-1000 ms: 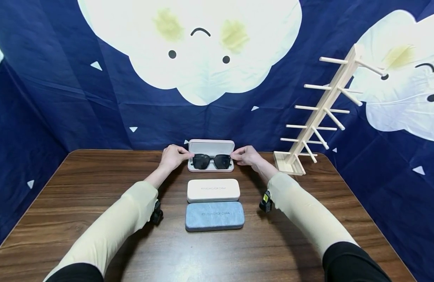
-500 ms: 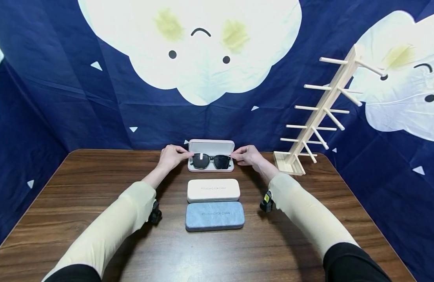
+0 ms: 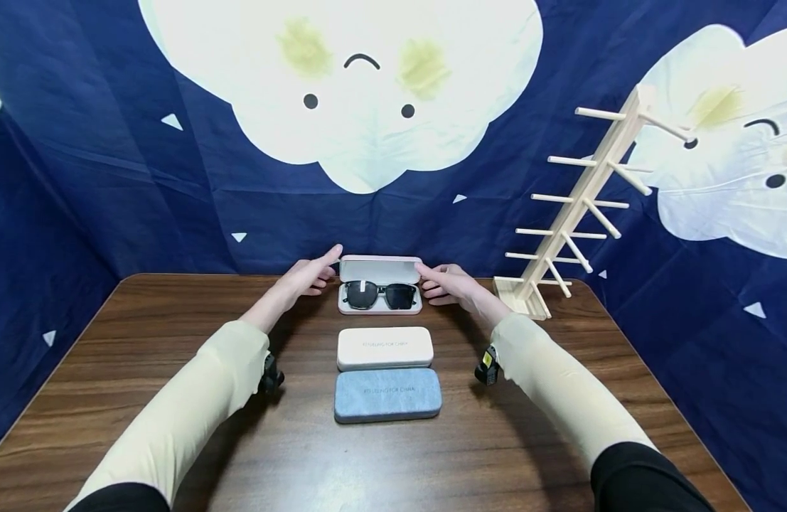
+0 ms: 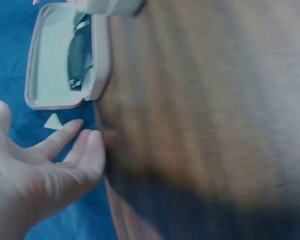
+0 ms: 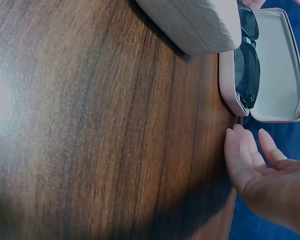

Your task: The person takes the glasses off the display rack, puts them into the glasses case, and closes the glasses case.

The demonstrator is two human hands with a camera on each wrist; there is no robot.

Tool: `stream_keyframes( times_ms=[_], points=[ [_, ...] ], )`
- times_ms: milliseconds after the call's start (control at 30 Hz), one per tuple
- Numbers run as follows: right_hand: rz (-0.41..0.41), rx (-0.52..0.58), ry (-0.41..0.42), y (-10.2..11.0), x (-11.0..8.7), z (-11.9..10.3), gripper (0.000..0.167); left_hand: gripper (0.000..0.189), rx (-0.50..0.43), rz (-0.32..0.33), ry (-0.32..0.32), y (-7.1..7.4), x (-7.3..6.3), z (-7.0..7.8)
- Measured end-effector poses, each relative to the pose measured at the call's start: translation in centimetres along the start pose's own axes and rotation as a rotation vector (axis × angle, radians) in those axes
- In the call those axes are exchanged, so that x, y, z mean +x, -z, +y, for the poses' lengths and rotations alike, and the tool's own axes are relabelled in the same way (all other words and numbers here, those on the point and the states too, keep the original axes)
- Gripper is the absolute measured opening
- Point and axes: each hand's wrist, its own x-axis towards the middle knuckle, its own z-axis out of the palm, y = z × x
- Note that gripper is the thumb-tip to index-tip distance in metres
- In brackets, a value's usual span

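A pair of dark sunglasses (image 3: 380, 295) lies in a pale pink glasses case (image 3: 380, 311) at the back of the table, its lid standing up. To the left of this case is my left hand (image 3: 303, 276), fingers apart and holding nothing. In the left wrist view a gap shows between those fingers (image 4: 87, 150) and the case. On the other side my right hand (image 3: 451, 284) is relaxed, its thumb by the lid's right edge in the head view. The right wrist view shows its fingertips (image 5: 234, 134) just off the case's corner, with nothing gripped.
In front of the pink case lie two shut glasses cases, one white (image 3: 385, 348) and one blue (image 3: 388, 395). A wooden peg rack (image 3: 579, 199) stands at the back right. Blue cloth (image 3: 175, 213) with clouds hangs behind the wooden table (image 3: 380, 469).
Both hands have let go of the sunglasses, which now rest in the case. My left hand has drawn back to the left, and my right hand's fingers have loosened beside the case.
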Motion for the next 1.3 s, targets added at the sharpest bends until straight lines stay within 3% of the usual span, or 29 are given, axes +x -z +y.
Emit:
stream_keyframes(
  times_ms=[200,700,933,1300],
  points=[
    [-0.017,-0.004,-0.011,0.1,-0.2,-0.5,0.086,0.102,0.041,-0.068,0.067,0.8,0.4,0.8],
    [-0.043,-0.059,-0.067,-0.3,-0.1,-1.4,0.093,0.098,0.125,-0.144,0.156,0.5,1.8,1.3],
    [-0.034,-0.106,-0.080,-0.4,0.0,-1.5,0.091,0.094,0.137,-0.119,0.170,-0.2,1.8,1.6],
    [0.018,-0.093,-0.133,-0.9,0.6,-1.5,0.085,0.086,0.100,-0.086,0.181,-0.7,1.7,1.5]
  ],
)
